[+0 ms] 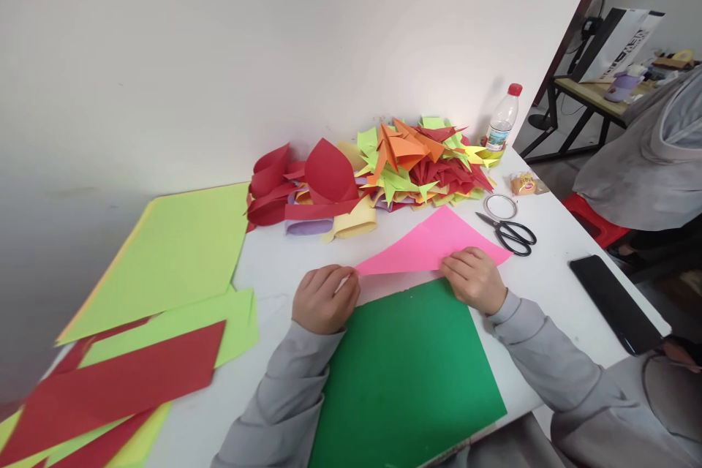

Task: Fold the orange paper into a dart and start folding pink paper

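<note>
A pink paper sheet (433,245), folded into a triangle, lies on the white table (274,263). My left hand (325,298) is closed, pinching the triangle's left tip. My right hand (474,279) is curled with its fingers pressing down on the lower right edge of the pink paper. A dark green sheet (403,373) lies flat just below both hands, partly under the pink paper's lower edge.
A heap of folded coloured paper shapes (406,161) and red curled pieces (307,186) lies by the wall. Scissors (510,234), a tape ring (500,206), a bottle (502,121), and a phone (614,303) are at right. Lime sheets (170,256) and red sheets (115,387) lie left. Another person (647,161) sits far right.
</note>
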Motion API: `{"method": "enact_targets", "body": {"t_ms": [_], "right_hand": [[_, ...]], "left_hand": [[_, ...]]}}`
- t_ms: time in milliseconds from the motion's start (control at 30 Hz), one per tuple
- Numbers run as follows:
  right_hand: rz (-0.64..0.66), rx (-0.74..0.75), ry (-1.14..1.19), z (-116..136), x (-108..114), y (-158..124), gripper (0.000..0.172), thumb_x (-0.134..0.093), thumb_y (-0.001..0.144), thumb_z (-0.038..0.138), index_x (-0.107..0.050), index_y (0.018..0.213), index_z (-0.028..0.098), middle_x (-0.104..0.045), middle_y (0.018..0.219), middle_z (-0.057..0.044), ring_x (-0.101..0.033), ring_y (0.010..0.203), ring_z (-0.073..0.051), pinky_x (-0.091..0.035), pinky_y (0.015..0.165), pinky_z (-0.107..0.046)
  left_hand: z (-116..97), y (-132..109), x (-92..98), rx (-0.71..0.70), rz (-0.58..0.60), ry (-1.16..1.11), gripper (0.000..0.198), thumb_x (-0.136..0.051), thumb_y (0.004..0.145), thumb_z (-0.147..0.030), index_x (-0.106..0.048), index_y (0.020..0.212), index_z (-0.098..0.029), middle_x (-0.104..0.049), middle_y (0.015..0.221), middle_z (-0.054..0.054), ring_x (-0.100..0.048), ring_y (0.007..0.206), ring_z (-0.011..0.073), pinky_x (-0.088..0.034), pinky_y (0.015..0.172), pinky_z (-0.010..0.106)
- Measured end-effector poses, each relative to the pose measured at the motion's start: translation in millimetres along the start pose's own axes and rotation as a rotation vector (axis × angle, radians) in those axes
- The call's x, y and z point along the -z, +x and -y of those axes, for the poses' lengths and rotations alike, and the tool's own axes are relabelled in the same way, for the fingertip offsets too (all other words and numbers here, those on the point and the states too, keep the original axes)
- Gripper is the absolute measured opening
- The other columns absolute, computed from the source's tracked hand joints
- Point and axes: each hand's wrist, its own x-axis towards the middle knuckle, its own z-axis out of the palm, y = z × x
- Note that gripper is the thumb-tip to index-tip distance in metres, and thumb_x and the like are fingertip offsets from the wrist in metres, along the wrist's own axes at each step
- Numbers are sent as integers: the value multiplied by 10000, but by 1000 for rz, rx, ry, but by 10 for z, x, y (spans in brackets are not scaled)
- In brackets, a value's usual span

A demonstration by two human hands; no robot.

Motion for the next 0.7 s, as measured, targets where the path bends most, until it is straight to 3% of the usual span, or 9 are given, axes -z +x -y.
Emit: {"method": "enact_targets", "body": {"t_ms": [400,700], "right_hand": [[-17,-25,-33,-71,47,-7,208,-511,832,26,-649,916,156,-731,905,-60,-622,804,-169,-430,715,-336],[-14,-16,-23,-54,18,-15,187,-521,838,32,-640,920,150,-733,889,-60,-625,795,-169,-433,705,-334]], "left_hand": [[240,-119,47,72,-6,106,135,-644,751,-99,-601,820,-207,-703,757,45,-620,688,209,-425,596,323],[208,-127,37,99,-50,95,204,-657,719,-95,-572,873,-198,-696,764,63,-619,679,211,-452,586,319]]}}
